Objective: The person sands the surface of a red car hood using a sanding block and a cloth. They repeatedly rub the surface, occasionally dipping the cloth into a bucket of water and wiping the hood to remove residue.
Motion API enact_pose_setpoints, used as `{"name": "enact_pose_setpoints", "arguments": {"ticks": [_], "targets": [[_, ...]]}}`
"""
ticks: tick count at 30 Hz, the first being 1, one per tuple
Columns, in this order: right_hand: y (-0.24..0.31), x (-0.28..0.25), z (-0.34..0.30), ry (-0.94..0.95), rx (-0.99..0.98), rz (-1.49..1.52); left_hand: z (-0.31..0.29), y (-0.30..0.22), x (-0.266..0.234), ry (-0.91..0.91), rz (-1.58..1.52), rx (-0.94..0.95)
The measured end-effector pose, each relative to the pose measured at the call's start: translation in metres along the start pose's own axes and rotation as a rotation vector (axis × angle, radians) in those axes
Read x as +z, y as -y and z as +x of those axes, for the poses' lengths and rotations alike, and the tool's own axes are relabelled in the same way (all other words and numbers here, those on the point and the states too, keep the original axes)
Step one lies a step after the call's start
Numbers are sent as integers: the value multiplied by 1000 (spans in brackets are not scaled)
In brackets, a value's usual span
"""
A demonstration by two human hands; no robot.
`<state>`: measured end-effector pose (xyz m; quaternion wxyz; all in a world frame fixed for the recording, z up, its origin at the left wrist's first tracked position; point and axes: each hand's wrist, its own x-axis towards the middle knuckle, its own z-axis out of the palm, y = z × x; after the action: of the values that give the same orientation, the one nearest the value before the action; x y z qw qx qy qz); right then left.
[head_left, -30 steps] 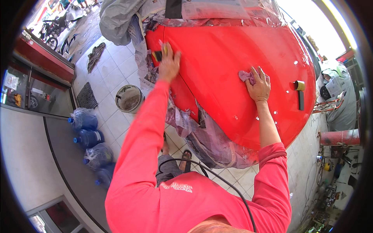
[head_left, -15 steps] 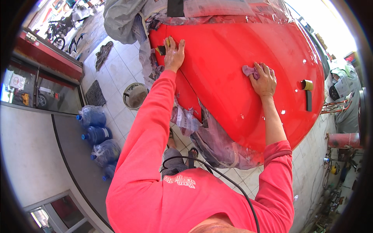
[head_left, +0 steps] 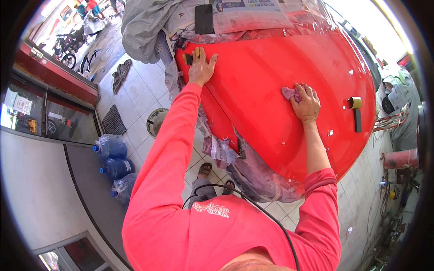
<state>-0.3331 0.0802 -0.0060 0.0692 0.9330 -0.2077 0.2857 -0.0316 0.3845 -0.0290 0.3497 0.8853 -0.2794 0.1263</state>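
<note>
A glossy red car hood (head_left: 262, 81) lies before me with water drops on it. My left hand (head_left: 202, 68) is on its far left part, by the panel seam. Under its fingers is a dark-and-yellow piece of sandpaper (head_left: 187, 58), partly hidden, which the fingers press on the paint. A crumpled pinkish-purple cloth (head_left: 289, 93) is bunched in my right hand (head_left: 307, 105), which rests on the middle of the hood with its fingers closed over the cloth.
On the hood's right side are a curled yellowish sandpaper piece (head_left: 355, 103) and a black block (head_left: 358, 121). A phone (head_left: 204, 19) lies on newspaper masking (head_left: 253, 16) beyond the hood. A bucket (head_left: 157, 123) and blue water jugs (head_left: 116, 166) stand on the floor at left.
My left hand has slid a little farther up the hood, toward its far edge, with the sandpaper. The right hand stays about where it was with the cloth. The whole view has shifted slightly.
</note>
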Motion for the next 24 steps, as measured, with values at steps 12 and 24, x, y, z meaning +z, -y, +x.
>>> {"name": "enact_pose_setpoints", "arguments": {"ticks": [12, 24], "targets": [[-9, 0, -7, -9, 69, -21, -21, 18, -4, 106, 43, 162], [0, 3, 0, 24, 143, -11, 53, 26, -7, 90, 210, 89]]}}
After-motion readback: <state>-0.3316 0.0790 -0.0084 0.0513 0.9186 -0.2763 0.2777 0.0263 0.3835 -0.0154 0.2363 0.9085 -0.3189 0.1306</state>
